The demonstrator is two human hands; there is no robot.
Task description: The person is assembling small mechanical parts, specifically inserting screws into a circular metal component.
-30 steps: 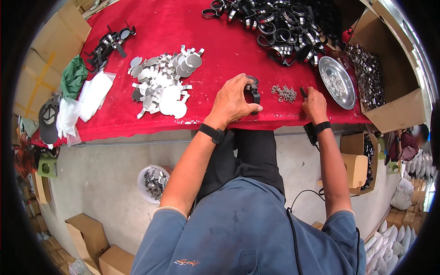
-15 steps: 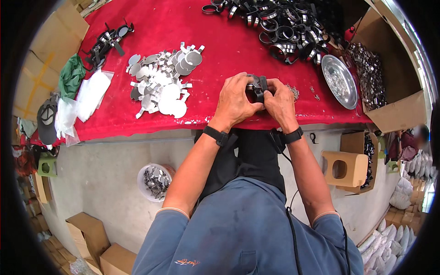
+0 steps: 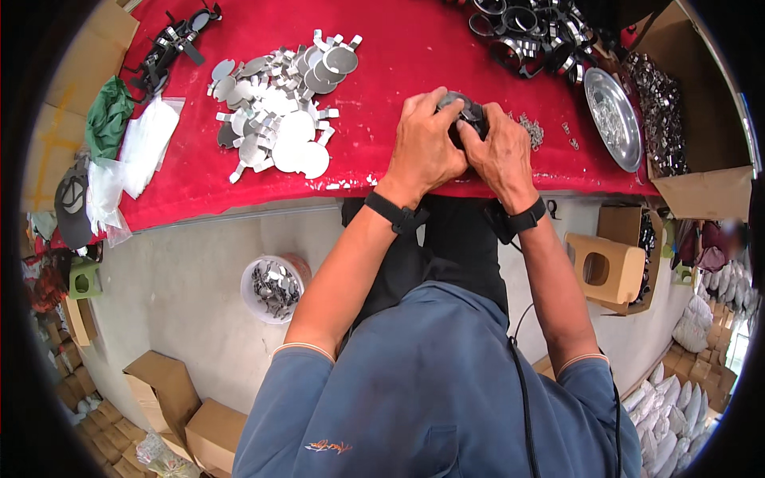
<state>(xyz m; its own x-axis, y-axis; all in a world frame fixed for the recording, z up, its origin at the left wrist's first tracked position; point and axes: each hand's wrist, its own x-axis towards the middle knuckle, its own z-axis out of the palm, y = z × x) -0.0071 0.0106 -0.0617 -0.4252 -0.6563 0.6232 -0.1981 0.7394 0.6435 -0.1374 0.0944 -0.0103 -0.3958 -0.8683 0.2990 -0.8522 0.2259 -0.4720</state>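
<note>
Over the front part of the red cloth, my left hand (image 3: 424, 147) and my right hand (image 3: 505, 155) are both closed around a small black ring-shaped clamp (image 3: 470, 116). Its lower portion is covered by my fingers. Both thumbs press in toward it from the near side. Beside my right hand lies a little heap of small metal pieces (image 3: 532, 132). Left of my hands is a loose pile of flat silver discs with tabs (image 3: 279, 127). Black ring clamps with shiny bands (image 3: 530, 36) are heaped beyond my right hand.
A round metal tray (image 3: 594, 119) with tiny pieces and a cardboard box (image 3: 709, 195) of shiny parts stand at right. Several black parts (image 3: 171, 49), a green cloth (image 3: 109, 119) and plastic bags (image 3: 150, 151) lie at left. A white bucket (image 3: 249, 296) holds metal pieces below.
The view has shifted, so the table appears higher. My hands have tilted the black clamp, and my fingers now cover more of it.
</note>
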